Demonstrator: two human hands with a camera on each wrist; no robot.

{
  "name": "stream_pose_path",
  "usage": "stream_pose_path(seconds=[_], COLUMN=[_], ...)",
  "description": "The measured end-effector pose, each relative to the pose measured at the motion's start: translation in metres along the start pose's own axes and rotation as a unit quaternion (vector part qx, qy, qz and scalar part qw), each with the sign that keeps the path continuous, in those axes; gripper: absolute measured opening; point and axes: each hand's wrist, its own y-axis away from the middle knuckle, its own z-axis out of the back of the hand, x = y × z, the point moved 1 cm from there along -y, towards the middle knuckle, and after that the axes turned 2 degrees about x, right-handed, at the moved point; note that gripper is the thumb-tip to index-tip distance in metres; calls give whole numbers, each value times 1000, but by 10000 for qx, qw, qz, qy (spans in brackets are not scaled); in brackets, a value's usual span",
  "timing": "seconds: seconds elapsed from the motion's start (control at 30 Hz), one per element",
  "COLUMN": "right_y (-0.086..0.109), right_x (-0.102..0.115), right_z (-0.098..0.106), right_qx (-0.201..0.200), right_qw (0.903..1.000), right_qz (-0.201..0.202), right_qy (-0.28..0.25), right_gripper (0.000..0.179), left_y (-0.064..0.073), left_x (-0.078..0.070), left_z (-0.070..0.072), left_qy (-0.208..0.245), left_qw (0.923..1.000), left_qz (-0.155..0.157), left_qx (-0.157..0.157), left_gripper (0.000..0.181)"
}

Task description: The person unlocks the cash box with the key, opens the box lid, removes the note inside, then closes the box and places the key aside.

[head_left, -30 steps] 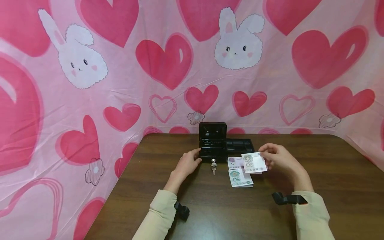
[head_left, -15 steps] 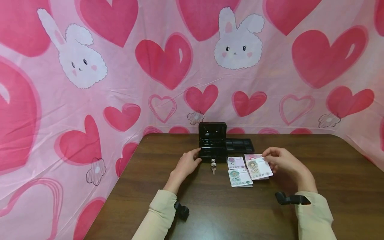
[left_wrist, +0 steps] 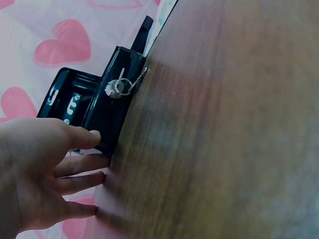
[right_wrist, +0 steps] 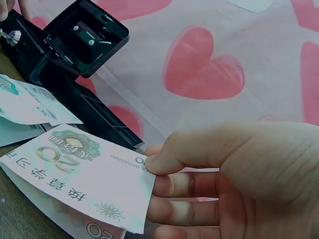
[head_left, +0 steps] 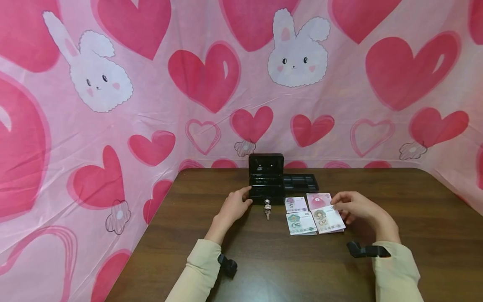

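My right hand pinches the right edge of a folded 20 banknote between thumb and fingers. In the right wrist view this banknote shows its two halves parted at the near side. Around it on the table lie a 5 banknote, a green 50 banknote and a red banknote. My left hand touches the left side of a black cash box, whose lid stands raised. Seen from the left wrist, the thumb lies at the box's front face, the other fingers extended.
Keys hang from the lock at the front of the box. A black compartment tray lies right beside it. The brown wooden table ends at the back against a pink heart-patterned cloth.
My right hand has moved the 20 banknote right and nearer, off the red banknote, to beside the 50. The left hand has stayed at the cash box.
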Motion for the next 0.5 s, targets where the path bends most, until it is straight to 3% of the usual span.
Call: stream_pose_path(seconds=[0.27, 0.5], right_y=[0, 0], right_x=[-5, -9], right_z=[-2, -3], right_qx=[37, 95], right_qw=[9992, 9992], right_qz=[-335, -293], right_qy=[200, 246], right_gripper=[29, 28], left_y=[0, 0], left_x=[0, -1], left_z=[0, 1], left_qy=[-40, -72], left_qw=[10000, 10000], left_qz=[6, -10], left_qx=[-4, -4], left_gripper=[48, 49])
